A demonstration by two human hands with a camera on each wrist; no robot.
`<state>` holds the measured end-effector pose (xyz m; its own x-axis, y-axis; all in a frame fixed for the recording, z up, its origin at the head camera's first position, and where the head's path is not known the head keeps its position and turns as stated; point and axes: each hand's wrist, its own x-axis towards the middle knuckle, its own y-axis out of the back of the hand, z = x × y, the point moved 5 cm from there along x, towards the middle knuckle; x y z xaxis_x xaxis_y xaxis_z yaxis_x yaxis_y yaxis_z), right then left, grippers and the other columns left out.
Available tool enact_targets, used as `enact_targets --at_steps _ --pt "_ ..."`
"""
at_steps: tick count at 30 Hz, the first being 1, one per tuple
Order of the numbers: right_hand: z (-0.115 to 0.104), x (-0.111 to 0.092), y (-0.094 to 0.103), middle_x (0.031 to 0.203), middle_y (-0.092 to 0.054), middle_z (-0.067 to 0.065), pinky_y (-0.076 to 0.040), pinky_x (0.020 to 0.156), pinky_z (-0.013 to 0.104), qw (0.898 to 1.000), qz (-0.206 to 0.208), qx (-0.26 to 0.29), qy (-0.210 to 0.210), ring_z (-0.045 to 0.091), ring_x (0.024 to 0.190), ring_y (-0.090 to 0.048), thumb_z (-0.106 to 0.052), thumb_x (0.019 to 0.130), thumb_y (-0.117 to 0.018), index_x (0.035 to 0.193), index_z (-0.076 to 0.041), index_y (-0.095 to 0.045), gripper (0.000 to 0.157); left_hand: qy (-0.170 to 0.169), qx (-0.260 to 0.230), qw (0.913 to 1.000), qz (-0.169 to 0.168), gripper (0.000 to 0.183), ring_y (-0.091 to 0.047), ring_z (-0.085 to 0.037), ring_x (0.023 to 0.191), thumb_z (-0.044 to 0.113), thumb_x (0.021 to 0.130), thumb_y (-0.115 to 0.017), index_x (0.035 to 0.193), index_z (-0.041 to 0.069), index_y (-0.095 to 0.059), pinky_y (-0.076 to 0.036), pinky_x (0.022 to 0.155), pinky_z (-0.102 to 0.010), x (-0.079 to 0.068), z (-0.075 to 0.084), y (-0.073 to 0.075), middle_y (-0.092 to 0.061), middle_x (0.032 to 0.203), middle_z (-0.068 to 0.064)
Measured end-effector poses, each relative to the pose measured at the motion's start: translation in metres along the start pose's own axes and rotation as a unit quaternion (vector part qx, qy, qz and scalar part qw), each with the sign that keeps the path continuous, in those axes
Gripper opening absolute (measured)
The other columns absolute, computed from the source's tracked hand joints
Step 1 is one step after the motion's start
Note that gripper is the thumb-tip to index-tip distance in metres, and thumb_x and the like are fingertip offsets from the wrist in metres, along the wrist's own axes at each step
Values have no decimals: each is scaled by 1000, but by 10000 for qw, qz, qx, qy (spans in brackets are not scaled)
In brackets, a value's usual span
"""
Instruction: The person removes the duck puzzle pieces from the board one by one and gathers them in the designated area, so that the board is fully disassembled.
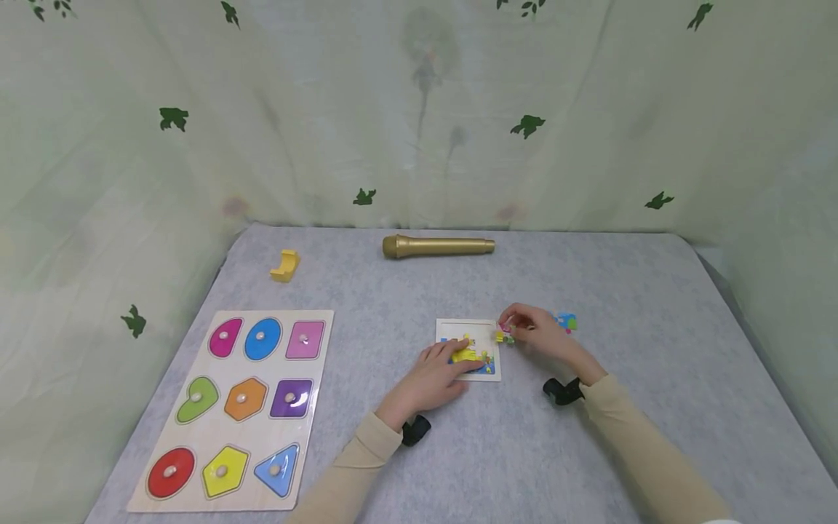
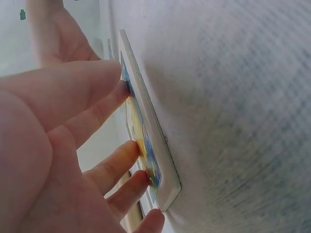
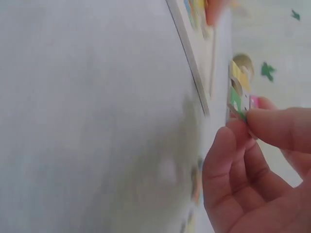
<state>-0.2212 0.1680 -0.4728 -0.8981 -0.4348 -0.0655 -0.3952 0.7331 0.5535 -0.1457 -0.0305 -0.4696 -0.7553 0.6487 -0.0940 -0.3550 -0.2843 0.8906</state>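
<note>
A small white-framed jigsaw puzzle tray (image 1: 447,322) lies on the table, partly filled with yellow and blue pieces. My left hand (image 1: 428,378) rests on it from the near left, its fingers stretched out and the fingertips touching the pieces, as the left wrist view also shows. Just beyond the tray's right edge, my right hand (image 1: 543,335) pinches a colourful puzzle piece (image 3: 239,92) between thumb and fingers, held above the table. More blue and green puzzle pieces (image 1: 568,322) lie behind the right hand, partly hidden by it.
A large wooden shape board (image 1: 255,466) with knobbed, coloured shapes lies on the left. A gold microphone (image 1: 439,247) lies at the back, and a yellow curved block (image 1: 286,266) at the back left. A pale curtain (image 1: 419,145) hangs behind the table.
</note>
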Motion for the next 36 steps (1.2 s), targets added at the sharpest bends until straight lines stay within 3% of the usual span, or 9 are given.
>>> enact_targets --at_steps 5,10,15,24,31,36 --pt "6 -19 27 95 -60 11 -47 63 33 9999 103 -6 -79 23 77 -54 5 90 -54 106 1 -62 19 -42 -43 10000 44 40 -27 -34 137 23 99 -54 139 23 -53 -22 108 -50 0 0 -1 -30 151 -11" --pt "28 -43 57 100 -61 13 -47 63 31 9983 446 -243 -299 22 81 -55 -1 92 -57 108 -1 -63 17 -58 -55 9999 79 40 -27 -34 137 23 99 -54 139 23 -53 -22 108 -50 -1 0 -1 -30 152 -11" --pt "37 -61 73 103 -62 14 -47 63 30 9973 536 -315 -395 21 81 -55 -3 94 -58 110 1 -63 18 -34 -88 9999 48 41 -25 -33 138 23 99 -54 140 24 -52 -20 109 -50 -1 -1 -2 -29 152 -11" --pt "42 -65 70 90 -61 8 -46 61 29 9959 363 -766 -326 18 75 -54 2 90 -59 101 -2 -66 13 -75 -189 9997 108 41 -25 -33 138 21 99 -54 140 22 -53 -21 109 -51 -1 0 0 -30 152 -11" --pt "39 -59 61 88 -60 7 -44 67 36 9836 507 -1680 -414 21 77 -53 3 88 -60 96 -4 -66 12 -97 -182 9997 112 41 -25 -33 138 21 98 -54 140 23 -52 -21 109 -50 -1 -1 -1 -30 152 -11" --pt "36 -59 57 86 -54 10 -42 64 35 9771 596 -1983 -484 22 74 -49 3 88 -62 96 -3 -64 11 -171 -178 9996 148 41 -27 -34 137 20 98 -55 138 21 -54 -22 108 -50 -2 -2 0 -30 152 -12"
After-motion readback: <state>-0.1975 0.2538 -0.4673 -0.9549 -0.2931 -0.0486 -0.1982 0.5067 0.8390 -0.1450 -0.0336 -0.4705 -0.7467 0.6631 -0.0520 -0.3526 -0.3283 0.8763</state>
